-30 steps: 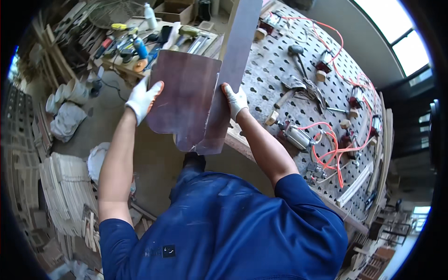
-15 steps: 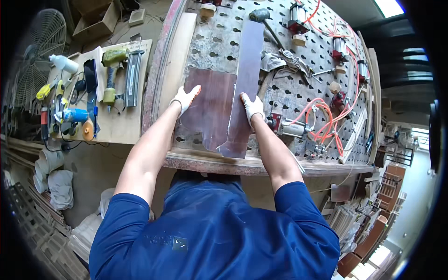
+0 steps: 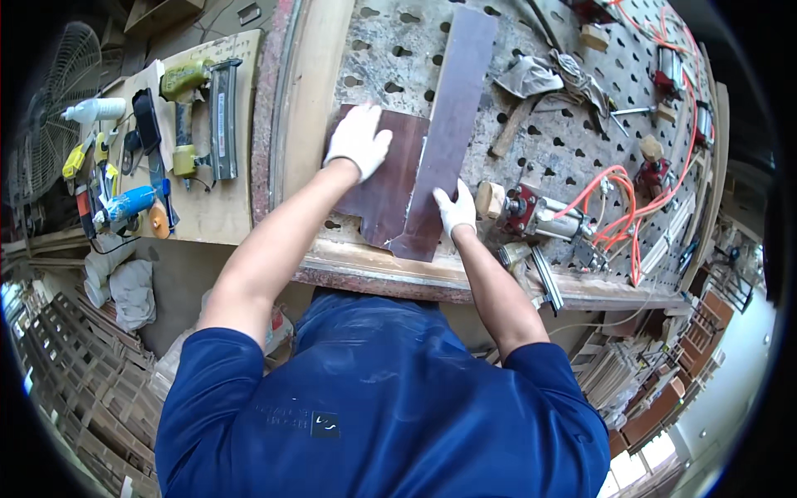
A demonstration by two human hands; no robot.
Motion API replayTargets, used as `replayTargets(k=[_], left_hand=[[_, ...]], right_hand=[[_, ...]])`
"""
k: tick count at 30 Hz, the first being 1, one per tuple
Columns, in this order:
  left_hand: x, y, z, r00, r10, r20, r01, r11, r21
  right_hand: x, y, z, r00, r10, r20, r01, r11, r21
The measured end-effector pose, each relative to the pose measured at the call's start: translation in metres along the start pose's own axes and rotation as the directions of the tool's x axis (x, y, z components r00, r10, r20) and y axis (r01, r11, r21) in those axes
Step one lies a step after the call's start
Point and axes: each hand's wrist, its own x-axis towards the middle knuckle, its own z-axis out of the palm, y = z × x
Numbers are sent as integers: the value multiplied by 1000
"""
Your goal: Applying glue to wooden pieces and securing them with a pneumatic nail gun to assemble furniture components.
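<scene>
A broad reddish-brown wooden board [image 3: 383, 199] with a notched near edge lies on a perforated metal table. Against its right side runs a long, narrow dark board [image 3: 457, 91], with a pale, ragged line along the joint. My gloved left hand [image 3: 359, 143] rests palm down on the broad board, fingers stretched out and thumb apart. My gloved right hand [image 3: 455, 211] is at the right edge of the narrow board, near its near end. Its thumb is spread from its fingers, and it is not wrapped around anything.
Right of my right hand sits a pneumatic clamp [image 3: 540, 212] with orange hoses [image 3: 618, 178]. Farther back lie grey rags [image 3: 531, 76]. A pale wooden strip [image 3: 307, 100] borders the table's left side. The left side bench holds a green nail gun [image 3: 184, 81] and a spray bottle [image 3: 95, 109].
My left hand has moved from the broad board's left edge onto its top face. My right hand sits closer to the narrow board's near end. The whole view has shifted.
</scene>
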Motion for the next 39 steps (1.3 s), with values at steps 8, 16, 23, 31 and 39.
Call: replayTargets(k=[8,16,23,31,39], left_hand=[[44,34,35,944,-160,287,18,897,441],[24,-1,51,998,39,53,-58,910,411],[30,4,39,967,-7,254,-78,943,322],[31,-28,49,920,191,343,-322,866,381],[-21,-22,39,928,-165,334,-109,738,666]], right_hand=[[-16,13,3,981,148,122,-152,988,28],[-13,2,1,973,87,214,-88,996,-3],[-21,7,7,995,72,72,-66,994,-87],[-26,-19,-8,977,188,100,-157,954,-256],[-52,3,-194,960,-228,-164,239,970,50]])
